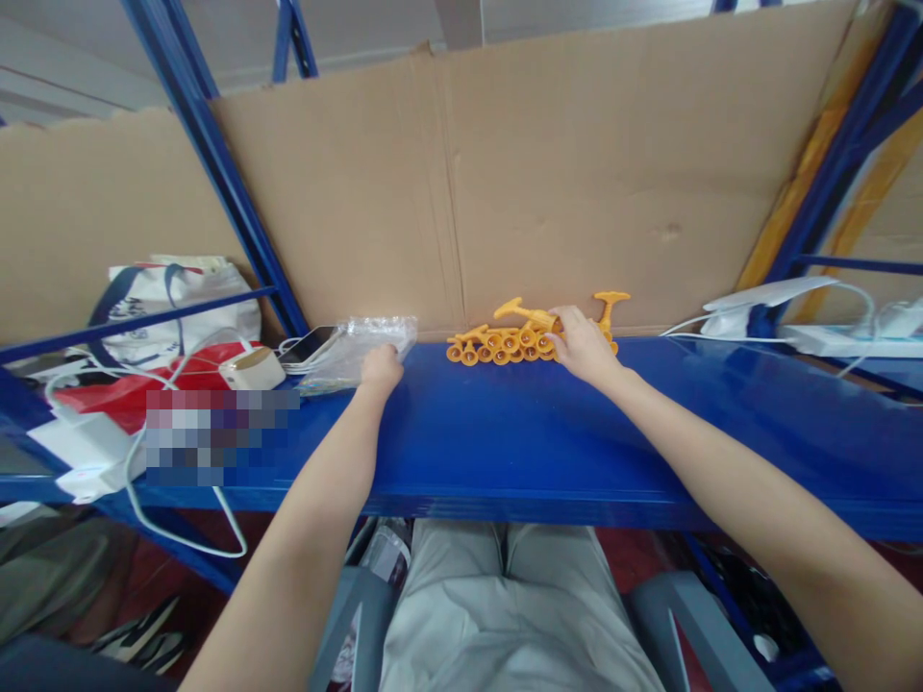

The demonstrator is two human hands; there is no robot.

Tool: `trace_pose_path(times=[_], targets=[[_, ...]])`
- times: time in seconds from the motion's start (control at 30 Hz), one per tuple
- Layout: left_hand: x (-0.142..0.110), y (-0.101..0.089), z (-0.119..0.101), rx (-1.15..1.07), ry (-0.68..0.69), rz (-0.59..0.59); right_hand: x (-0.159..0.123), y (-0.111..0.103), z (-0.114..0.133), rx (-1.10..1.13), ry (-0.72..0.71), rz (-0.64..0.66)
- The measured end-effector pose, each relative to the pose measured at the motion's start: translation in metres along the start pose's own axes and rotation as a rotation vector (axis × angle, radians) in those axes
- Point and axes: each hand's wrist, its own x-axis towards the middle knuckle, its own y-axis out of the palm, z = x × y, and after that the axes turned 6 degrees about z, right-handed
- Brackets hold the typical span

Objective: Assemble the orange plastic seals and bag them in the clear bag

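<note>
A row of yellow plastic pieces (509,346) lies at the back of the blue shelf, their round, cup-like open ends facing me. My right hand (583,344) is closed at the right part of this row, gripping a yellow T-handled piece (525,311) whose handle points left. Just right of the hand, another T-shaped handle (611,298) sticks up. My left hand (382,367) is closed on the right edge of a flat stack of clear plastic bags (353,341); its fingertips are hidden from me.
A phone (310,346) lies left of the bags. White chargers (252,369) and cables, a red bag (115,399) and a white tote bag (216,298) crowd the left. Cardboard (562,173) walls the back. A white power strip (829,339) sits right, beside a blue post (793,211).
</note>
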Motion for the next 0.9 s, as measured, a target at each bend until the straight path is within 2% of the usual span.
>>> trace_pose_path(times=[0.13,0.2,0.27,0.33,0.47,0.57,0.7,0.8,0.9], targets=[[-0.008,-0.018,-0.006,-0.047,0.041,-0.17,0.002,-0.002,-0.011,0.124,0.041,-0.081],[-0.013,-0.025,-0.012,-0.08,0.108,-0.236,0.004,-0.004,-0.019,0.185,0.094,-0.121],[-0.018,-0.029,-0.019,-0.138,0.246,-0.291,0.007,-0.005,-0.026,0.263,0.166,-0.146],[-0.022,-0.028,-0.029,-0.201,0.447,-0.328,0.009,-0.008,-0.034,0.372,0.247,-0.167],[-0.03,-0.014,-0.051,-0.243,0.856,-0.266,0.013,-0.017,-0.047,0.627,0.38,-0.254],[-0.033,-0.003,-0.065,-0.154,1.051,-0.084,0.013,-0.025,-0.054,0.83,0.491,-0.288],[-0.032,0.005,-0.068,-0.12,1.045,0.124,0.012,-0.034,-0.053,1.027,0.657,-0.257],[-0.027,0.005,-0.061,-0.214,0.955,0.201,0.011,-0.039,-0.043,1.096,0.751,-0.17],[-0.021,0.004,-0.054,-0.325,0.826,0.263,0.009,-0.041,-0.03,1.113,0.768,-0.044]])
